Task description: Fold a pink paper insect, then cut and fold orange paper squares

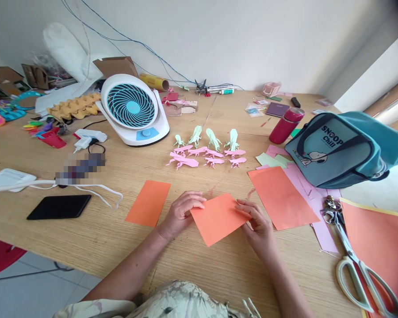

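A square-looking sheet of orange paper [219, 221] is held by two opposite corners above the wooden table. My left hand [184, 210] pinches its left corner between thumb and fingers. At the right corner, my right hand [257, 221] grips the same sheet, fingertips on top and thumb lower down. To the left lies a narrower orange paper strip [148, 203]. A larger orange sheet [281, 196] rests flat just right of my right hand. Beyond the hands stand several folded paper insects, with green ones [232, 140] behind pink ones [184, 161].
A white fan [132, 108] stands at the back left, above a black phone [59, 207]. On the right are a red flask [287, 126], a teal bag [338, 150], pink paper scraps [325, 232], large scissors [354, 260] and more orange sheets [381, 243].
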The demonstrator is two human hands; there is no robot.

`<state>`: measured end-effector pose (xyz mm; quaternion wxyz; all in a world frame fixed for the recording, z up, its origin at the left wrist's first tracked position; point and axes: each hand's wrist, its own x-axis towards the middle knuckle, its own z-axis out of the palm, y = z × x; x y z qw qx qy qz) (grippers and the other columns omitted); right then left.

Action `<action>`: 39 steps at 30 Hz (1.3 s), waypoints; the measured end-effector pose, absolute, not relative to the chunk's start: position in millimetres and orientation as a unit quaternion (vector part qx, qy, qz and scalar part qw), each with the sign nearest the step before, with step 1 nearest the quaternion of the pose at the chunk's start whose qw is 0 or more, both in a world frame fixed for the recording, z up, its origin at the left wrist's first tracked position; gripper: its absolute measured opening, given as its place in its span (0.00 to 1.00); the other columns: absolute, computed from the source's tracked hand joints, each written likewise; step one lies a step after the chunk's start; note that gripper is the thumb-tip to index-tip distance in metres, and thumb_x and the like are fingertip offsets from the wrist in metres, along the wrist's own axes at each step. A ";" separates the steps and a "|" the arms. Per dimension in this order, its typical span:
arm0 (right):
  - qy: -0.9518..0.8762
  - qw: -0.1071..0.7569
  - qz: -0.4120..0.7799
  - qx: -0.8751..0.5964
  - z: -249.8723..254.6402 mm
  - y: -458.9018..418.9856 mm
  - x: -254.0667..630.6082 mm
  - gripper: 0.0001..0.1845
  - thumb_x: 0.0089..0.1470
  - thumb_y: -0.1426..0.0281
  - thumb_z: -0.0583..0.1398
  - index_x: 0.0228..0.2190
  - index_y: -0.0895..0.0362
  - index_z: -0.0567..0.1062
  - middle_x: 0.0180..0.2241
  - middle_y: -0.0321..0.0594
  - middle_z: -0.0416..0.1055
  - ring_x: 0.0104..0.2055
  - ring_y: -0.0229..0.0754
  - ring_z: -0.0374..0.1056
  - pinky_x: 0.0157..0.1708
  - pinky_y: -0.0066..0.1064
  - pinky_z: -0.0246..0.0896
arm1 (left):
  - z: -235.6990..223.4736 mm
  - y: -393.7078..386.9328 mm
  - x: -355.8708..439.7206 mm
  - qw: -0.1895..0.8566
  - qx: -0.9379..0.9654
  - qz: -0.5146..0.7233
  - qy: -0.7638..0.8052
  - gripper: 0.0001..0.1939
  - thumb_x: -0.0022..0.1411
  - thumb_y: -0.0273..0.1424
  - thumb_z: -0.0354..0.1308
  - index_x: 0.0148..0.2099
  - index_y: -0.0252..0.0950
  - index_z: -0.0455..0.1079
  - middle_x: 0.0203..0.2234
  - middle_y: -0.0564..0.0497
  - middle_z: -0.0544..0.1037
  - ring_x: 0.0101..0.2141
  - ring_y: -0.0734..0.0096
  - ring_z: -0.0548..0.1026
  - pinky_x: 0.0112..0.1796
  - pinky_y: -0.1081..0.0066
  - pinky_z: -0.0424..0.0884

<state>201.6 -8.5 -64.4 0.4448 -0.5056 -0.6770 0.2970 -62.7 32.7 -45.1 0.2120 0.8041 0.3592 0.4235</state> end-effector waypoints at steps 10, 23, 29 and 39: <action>-0.780 0.284 0.003 -0.558 -55.4 -23.8 180.9 0.27 0.53 0.78 0.58 0.54 0.50 0.71 0.48 0.48 0.71 0.40 0.50 0.67 0.41 0.46 0.63 | -38.6 7.3 -49.1 -0.050 0.879 0.301 0.368 0.10 0.68 0.26 0.52 0.47 0.39 0.74 0.34 0.49 0.79 0.34 0.66 0.70 0.37 0.65 0.63; -0.713 0.423 0.298 -0.473 -60.4 -14.6 189.1 0.13 0.55 0.78 0.57 0.38 0.53 0.78 0.46 0.45 0.74 0.47 0.46 0.73 0.43 0.36 0.69 | -43.9 19.9 -49.7 0.143 0.876 0.361 0.285 0.06 0.67 0.31 0.57 0.45 0.39 0.72 0.40 0.47 0.80 0.46 0.65 0.75 0.48 0.64 0.68; -0.728 0.363 0.307 -0.494 -57.3 -14.0 194.5 0.19 0.54 0.79 0.55 0.46 0.53 0.75 0.51 0.48 0.68 0.48 0.46 0.72 0.35 0.32 0.69 | -46.0 18.2 -48.5 0.102 0.886 0.353 0.283 0.04 0.67 0.27 0.54 0.40 0.36 0.70 0.33 0.49 0.80 0.38 0.67 0.76 0.42 0.65 0.69; -0.805 0.274 0.136 -0.508 -53.1 -20.3 199.7 0.12 0.61 0.73 0.55 0.42 0.52 0.76 0.44 0.45 0.68 0.33 0.41 0.66 0.32 0.33 0.62 | -47.7 8.0 -40.7 0.098 0.894 0.232 0.372 0.09 0.58 0.19 0.53 0.39 0.36 0.69 0.32 0.50 0.76 0.35 0.67 0.72 0.37 0.68 0.67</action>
